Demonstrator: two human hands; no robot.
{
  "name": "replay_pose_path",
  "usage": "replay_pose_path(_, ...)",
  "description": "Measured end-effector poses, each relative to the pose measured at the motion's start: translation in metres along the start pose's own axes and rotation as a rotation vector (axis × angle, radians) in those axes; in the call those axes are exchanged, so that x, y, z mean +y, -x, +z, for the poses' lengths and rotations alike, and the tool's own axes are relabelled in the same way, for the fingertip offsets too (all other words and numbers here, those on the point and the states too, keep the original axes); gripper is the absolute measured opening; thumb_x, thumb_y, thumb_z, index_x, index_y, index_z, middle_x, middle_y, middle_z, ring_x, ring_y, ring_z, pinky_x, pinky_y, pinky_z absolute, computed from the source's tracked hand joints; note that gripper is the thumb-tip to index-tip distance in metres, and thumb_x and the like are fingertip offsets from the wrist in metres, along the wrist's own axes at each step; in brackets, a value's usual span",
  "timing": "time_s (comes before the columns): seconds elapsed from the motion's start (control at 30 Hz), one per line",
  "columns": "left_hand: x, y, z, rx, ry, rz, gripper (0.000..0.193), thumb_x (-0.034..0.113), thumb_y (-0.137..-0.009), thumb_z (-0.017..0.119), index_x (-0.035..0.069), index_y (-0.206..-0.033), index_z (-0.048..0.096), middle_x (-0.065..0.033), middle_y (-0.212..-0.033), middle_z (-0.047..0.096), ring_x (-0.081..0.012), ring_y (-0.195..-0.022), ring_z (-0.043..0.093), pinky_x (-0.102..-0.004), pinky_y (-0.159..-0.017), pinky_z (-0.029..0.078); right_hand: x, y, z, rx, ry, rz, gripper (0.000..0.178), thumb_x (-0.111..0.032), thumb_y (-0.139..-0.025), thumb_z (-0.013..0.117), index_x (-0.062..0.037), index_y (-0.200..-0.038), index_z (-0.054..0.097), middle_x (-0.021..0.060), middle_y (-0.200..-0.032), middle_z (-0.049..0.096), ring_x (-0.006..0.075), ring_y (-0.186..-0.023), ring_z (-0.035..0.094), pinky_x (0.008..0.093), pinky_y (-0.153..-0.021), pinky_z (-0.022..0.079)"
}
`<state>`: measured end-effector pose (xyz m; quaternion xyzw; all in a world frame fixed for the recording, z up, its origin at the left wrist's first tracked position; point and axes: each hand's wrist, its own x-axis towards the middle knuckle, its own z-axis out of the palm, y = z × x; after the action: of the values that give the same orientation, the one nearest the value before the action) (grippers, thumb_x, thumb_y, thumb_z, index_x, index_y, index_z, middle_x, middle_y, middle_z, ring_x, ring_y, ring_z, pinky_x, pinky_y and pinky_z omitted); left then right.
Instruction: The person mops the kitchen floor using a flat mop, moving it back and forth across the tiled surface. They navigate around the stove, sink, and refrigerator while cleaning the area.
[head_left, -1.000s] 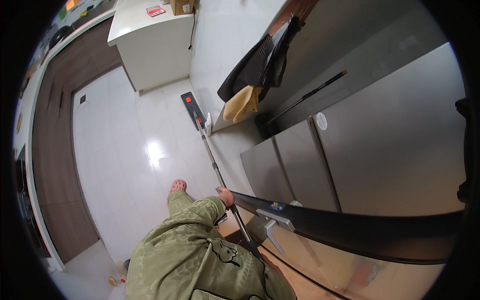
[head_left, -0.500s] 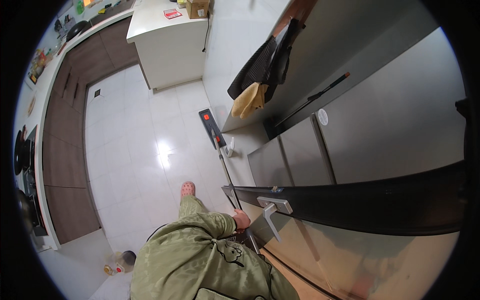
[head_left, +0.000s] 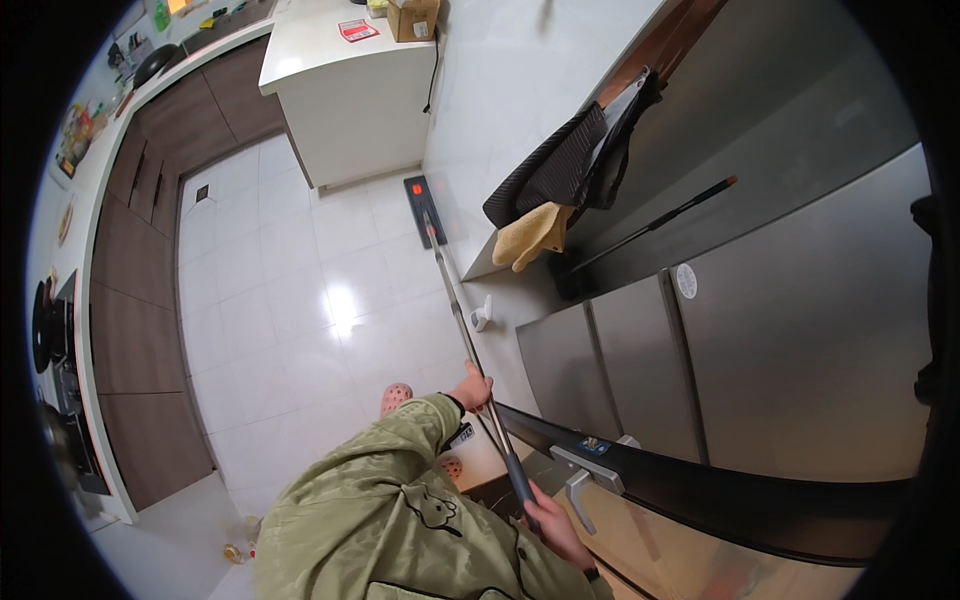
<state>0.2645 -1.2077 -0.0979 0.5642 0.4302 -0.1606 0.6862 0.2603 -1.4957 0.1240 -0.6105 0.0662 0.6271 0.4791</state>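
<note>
A long flat mop [head_left: 458,310] slants from my hands toward the far wall. Its dark rectangular head [head_left: 422,197], with an orange patch on top, lies on the tiles by the white wall's base. My left hand [head_left: 472,388] is wrapped round the metal pole partway along. Lower in the picture, my right hand [head_left: 550,522] grips the thick dark handle at the pole's near end. A door with a lever handle [head_left: 582,485] stands just right of my hands. A white spray bottle [head_left: 482,315] is on the floor beside the pole.
Dark cloths [head_left: 555,165] and a tan glove-like cloth [head_left: 533,236] hang on the right. Beyond them stand a steel fridge [head_left: 800,340] and a second pole [head_left: 660,225]. A white-topped counter [head_left: 335,50] and brown cabinets [head_left: 145,335] line the far and left sides. Pink clogs [head_left: 396,398] are on my feet.
The mop head has slid farther away along the wall. My right hand has come into view on the handle. My left hand is now farther forward, and the view has shifted.
</note>
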Motion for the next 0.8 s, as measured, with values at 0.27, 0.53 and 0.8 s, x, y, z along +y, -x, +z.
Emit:
replay_pose_path(0.27, 0.020, 0.057, 0.025, 0.346, -0.693, 0.294, 0.090, 0.029, -0.079, 0.062, -0.004, -0.146, 0.012, -0.0295, -0.141, 0.034, -0.0448, -0.125, 0.040, -0.0608, -0.100, 0.034, -0.009, -0.027, 0.030, 0.019, -0.073, 0.036, 0.055, -0.018, -0.097, 0.052, -0.0228, -0.148, 0.031, 0.0007, -0.064, 0.049, 0.0079, -0.045, 0.040, 0.0232, -0.039, 0.029)
replay_pose_path(0.53, 0.028, 0.107, 0.082, 0.101, -0.928, 0.673, 0.100, 0.059, -0.076, 0.064, -0.004, -0.142, 0.023, -0.0217, -0.143, 0.036, -0.0402, -0.135, 0.032, -0.0628, -0.103, 0.030, 0.066, 0.009, -0.030, -0.029, 0.054, -0.040, 0.057, -0.018, -0.097, 0.050, -0.0225, -0.149, 0.027, -0.0017, -0.062, 0.046, 0.0082, -0.042, 0.037, 0.0231, -0.039, 0.027)
replay_pose_path(0.8, 0.049, 0.091, 0.122, 0.321, -0.793, 0.566, 0.094, 0.058, -0.081, 0.060, -0.006, -0.141, 0.026, -0.0214, -0.146, 0.033, -0.0382, -0.135, 0.032, -0.0610, -0.104, 0.030, 0.140, 0.105, -0.079, 0.249, 0.330, -0.068, 0.053, -0.016, -0.094, 0.056, -0.0148, -0.144, 0.039, 0.0060, -0.101, 0.063, 0.0083, -0.083, 0.059, 0.0229, -0.071, 0.048)
